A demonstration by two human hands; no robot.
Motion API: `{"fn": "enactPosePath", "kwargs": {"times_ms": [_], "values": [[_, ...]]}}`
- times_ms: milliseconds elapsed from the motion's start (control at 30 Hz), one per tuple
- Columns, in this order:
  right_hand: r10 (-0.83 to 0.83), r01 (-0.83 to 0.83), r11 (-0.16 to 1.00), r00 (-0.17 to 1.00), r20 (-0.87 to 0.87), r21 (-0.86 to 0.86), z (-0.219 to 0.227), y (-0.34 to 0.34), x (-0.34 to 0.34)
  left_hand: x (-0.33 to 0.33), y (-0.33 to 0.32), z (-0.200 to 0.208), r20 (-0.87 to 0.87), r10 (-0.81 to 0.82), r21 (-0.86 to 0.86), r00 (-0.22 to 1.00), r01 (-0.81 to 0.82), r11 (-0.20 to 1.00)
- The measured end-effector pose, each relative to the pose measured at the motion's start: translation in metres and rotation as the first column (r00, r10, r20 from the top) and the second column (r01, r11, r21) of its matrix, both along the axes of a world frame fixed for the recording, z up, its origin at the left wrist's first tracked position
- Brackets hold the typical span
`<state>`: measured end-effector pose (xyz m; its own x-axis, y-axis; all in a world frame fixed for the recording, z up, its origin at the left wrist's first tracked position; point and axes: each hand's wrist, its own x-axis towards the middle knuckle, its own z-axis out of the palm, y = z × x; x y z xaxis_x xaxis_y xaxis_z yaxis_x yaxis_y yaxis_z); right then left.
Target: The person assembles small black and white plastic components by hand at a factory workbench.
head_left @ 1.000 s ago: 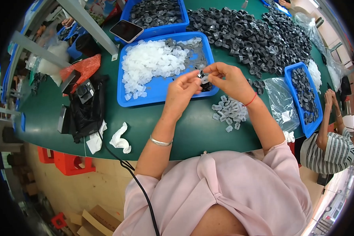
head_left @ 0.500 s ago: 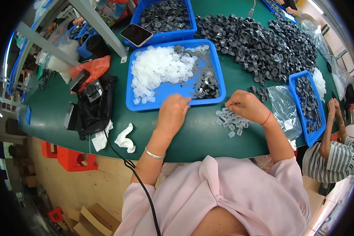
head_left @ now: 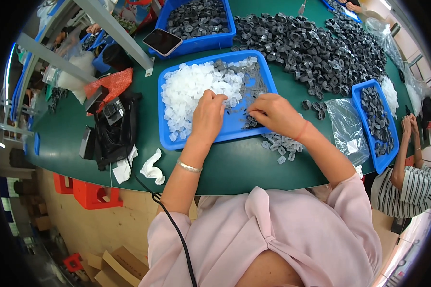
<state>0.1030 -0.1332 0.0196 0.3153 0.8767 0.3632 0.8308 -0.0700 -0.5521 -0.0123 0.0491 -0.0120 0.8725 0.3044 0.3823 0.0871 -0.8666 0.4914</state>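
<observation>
A blue tray (head_left: 164, 128) holds a heap of translucent white plastic pieces (head_left: 184, 88) on its left and small dark grey pieces (head_left: 255, 88) on its right. Over the edge of the white heap is my left hand (head_left: 209, 115), its thumb and fingers drawn together; whatever is between them is too small to make out. My right hand (head_left: 277, 115) bends down at the dark pieces with its fingertips pinched, and their contents are hidden. Beneath my right wrist, a small pile of greyish clear parts (head_left: 283, 144) lies on the green table, just outside the tray.
A large mound of black ring-shaped parts (head_left: 311, 52) spreads across the far right. Behind the tray stands a blue bin (head_left: 196, 40) with a phone (head_left: 163, 42) on its corner. Another blue tray (head_left: 386, 160), a plastic bag (head_left: 347, 129) and a co-worker's hands (head_left: 409, 123) are at right.
My right hand has moved from the clear-part pile up and left over the tray's dark pieces. My left hand has risen to the white heap. The tray has shifted slightly toward me and turned.
</observation>
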Motion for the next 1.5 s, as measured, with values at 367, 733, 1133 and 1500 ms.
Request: {"fn": "enactPosePath", "kwargs": {"times_ms": [367,733,1133,1500], "values": [[0.102,-0.091,0.995,0.849,0.519,-0.045,-0.044,0.062,-0.011,-0.007,0.002,-0.010,0.068,0.074,-0.145,0.995,-0.063,0.987],[0.138,-0.109,0.989,0.913,0.385,-0.096,-0.033,0.046,-0.008,-0.006,0.002,-0.004,0.032,0.126,-0.270,0.992,-0.113,0.956],[-0.136,0.145,0.989,0.856,-0.499,-0.022,-0.005,0.010,0.004,-0.004,0.005,0.007,-0.033,0.059,-0.662,0.998,-0.066,0.747],[-0.049,0.180,0.980,0.650,-0.758,0.091,0.009,0.017,0.010,0.010,-0.009,0.023,0.055,0.163,-0.861,0.985,-0.035,0.507]]}}
